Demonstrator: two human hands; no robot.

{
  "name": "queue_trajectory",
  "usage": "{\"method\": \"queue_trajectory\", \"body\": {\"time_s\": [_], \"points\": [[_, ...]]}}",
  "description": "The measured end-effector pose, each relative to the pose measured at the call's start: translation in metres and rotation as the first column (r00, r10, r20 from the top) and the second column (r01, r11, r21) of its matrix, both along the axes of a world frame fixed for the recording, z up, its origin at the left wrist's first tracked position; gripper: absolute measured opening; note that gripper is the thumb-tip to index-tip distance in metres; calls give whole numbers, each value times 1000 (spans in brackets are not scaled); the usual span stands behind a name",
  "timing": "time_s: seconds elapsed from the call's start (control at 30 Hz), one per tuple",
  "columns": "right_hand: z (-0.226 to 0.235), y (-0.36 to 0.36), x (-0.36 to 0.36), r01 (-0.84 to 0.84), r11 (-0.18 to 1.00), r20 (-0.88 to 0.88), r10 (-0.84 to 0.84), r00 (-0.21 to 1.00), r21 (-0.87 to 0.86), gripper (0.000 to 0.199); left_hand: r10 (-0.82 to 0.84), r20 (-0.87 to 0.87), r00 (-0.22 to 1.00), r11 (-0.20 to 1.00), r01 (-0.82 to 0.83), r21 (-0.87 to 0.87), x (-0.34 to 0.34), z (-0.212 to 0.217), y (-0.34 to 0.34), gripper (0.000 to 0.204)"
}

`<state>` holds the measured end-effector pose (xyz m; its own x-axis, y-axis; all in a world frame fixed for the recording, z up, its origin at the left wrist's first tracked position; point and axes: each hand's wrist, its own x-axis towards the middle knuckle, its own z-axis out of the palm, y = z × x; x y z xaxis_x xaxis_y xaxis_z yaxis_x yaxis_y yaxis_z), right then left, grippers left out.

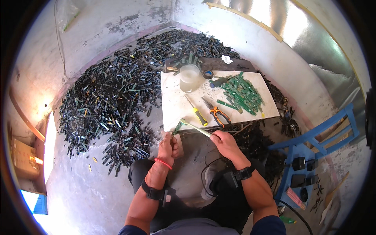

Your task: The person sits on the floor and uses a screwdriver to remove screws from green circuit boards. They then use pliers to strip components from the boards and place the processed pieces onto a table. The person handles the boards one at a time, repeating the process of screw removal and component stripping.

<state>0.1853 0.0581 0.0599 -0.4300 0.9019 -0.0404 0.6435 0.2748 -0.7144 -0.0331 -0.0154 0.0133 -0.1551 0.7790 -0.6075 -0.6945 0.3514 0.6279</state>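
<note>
My left hand (168,147) is closed around a narrow green circuit board strip (177,128), its upper end sticking out above the fist. My right hand (226,145) grips the pale handle of a toothbrush (199,130). The brush head meets the strip's upper end, just off the near edge of a white board (174,111). On that board lie a yellow-handled screwdriver (200,116) and orange-and-black pliers (217,114). Behind them stands a cloudy plastic tub (189,78). A heap of green circuit board strips (243,94) covers the board's right side.
A dark roll of tape (208,74) and a dark cylinder (218,82) sit near the board's back edge. A large pile of dark strips (113,90) spreads over the floor to the left and behind. At right, a blue chair (288,182) carries several black devices.
</note>
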Motion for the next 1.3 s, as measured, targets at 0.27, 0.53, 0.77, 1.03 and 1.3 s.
{"method": "queue_trajectory", "body": {"time_s": [0.27,0.53,0.77,1.03,1.3], "points": [[1,-5,0,-106,982,-83,94,992,-157,24,-56,144,988,998,51,35,-3,0,-1,35],[1,-2,1,-138,988,-119,129,985,-75,23,-70,140,988,997,64,48,-2,-1,0,32],[-1,7,0,48,998,-117,-42,992,49,22,-42,140,989,998,35,55,-2,1,-1,32],[3,7,1,80,993,-148,-68,987,82,21,-19,77,997,997,13,74,-2,0,-1,30],[10,1,1,111,993,-61,-113,992,-29,21,-3,-107,994,998,11,69,2,-3,-1,26]]}}
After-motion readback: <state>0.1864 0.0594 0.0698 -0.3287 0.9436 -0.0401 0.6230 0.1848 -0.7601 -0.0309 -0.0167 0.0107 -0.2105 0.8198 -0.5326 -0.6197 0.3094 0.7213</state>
